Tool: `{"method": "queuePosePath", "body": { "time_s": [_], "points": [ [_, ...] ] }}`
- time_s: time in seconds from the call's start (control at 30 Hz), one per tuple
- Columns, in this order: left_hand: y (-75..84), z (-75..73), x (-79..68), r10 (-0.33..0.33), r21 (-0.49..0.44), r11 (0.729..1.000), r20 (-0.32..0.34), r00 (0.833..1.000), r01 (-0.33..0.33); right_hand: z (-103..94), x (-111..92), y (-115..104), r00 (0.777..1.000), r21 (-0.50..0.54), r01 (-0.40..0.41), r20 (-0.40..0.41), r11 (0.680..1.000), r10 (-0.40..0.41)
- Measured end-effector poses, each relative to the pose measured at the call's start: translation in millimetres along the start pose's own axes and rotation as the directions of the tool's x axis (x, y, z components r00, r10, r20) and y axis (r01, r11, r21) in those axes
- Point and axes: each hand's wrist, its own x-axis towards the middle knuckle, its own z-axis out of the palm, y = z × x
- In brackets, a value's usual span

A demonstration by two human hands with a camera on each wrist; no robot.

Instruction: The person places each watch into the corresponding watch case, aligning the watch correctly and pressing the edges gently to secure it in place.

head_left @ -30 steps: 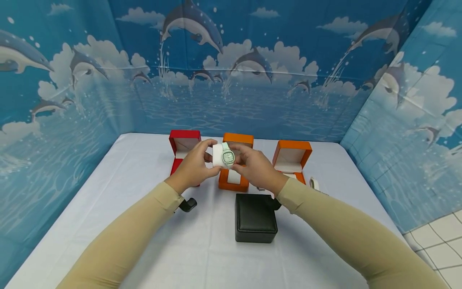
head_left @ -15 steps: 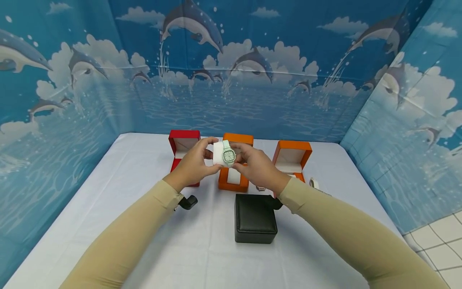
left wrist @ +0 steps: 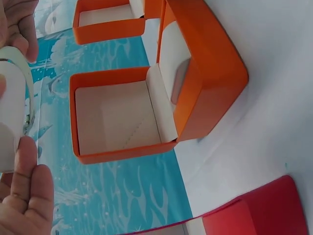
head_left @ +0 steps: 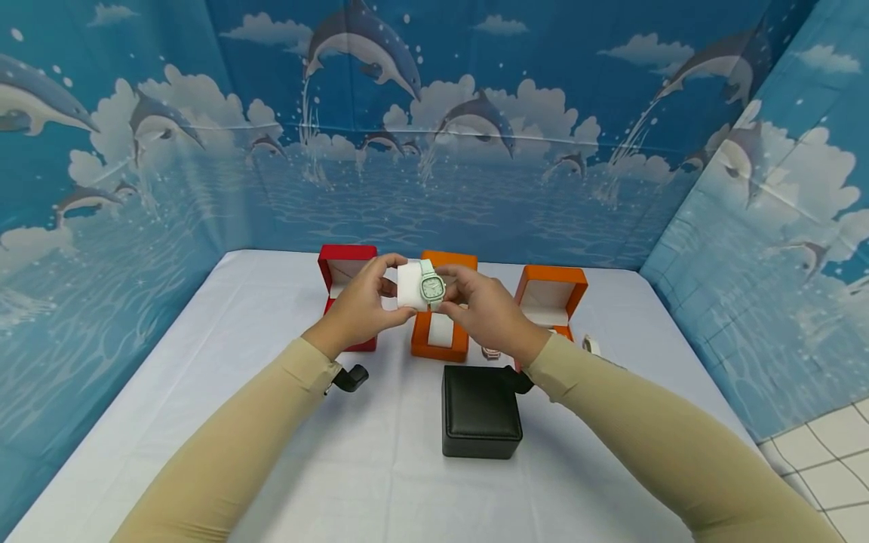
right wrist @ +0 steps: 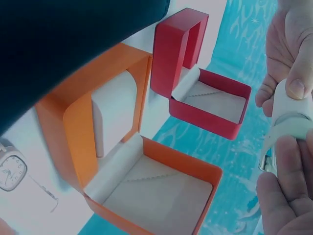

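Observation:
A mint-green wristwatch [head_left: 432,287] is wrapped around a white watch cushion [head_left: 409,286], held up above the middle orange watch box [head_left: 437,352]. My left hand [head_left: 363,305] pinches the cushion's left end between thumb and fingers. On the other side, my right hand [head_left: 485,309] grips the watch end, thumb below and fingers above. In the right wrist view the pale strap [right wrist: 288,128] circles the cushion, with the right fingers against it. That orange box stands with its lid up and a white cushion [left wrist: 175,61] inside.
An open red box [head_left: 347,252] stands at left, another open orange box [head_left: 578,286] at right. A closed black box [head_left: 480,407] sits in front. A pinkish watch [head_left: 490,353] and a white watch [head_left: 591,345] lie on the white-covered table [head_left: 400,483].
Both hands have raised the cushion and watch slightly. The watch has shifted a little to the right in view, and more of the cushion's left part shows. The boxes stay put.

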Motion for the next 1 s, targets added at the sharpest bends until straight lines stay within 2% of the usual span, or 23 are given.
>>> {"method": "queuePosePath", "body": {
  "time_s": [0.13, 0.3, 0.43, 0.73, 1.0],
  "points": [
    [0.8, 2.0, -0.2, -0.005, 0.012, 1.0, -0.013, 1.0, 0.005, -0.3, 0.8, -0.2, 1.0, 0.024, 0.001, 0.025, 1.0, -0.001],
    [5.9, 4.0, -0.2, 0.009, 0.022, 1.0, -0.044, 0.999, -0.008, -1.8, 1.4, -0.5, 0.997, 0.059, -0.069, 0.048, 0.996, 0.067],
    [7.7, 3.7, 0.8, 0.017, 0.013, 1.0, -0.048, 0.999, -0.016, -2.5, 1.4, -1.7, 0.995, 0.043, -0.095, 0.047, 0.995, 0.093],
    [6.4, 2.3, 1.9, -0.026, -0.029, 0.999, -0.023, 0.999, 0.025, -2.1, 1.6, -0.6, 0.996, 0.05, -0.078, 0.044, 0.996, 0.076],
    [6.7, 1.9, 1.2, -0.021, -0.056, 0.998, -0.003, 1.0, 0.021, -5.9, 1.8, 2.2, 0.997, 0.034, -0.038, 0.065, 0.999, 0.036]
  ]
}}
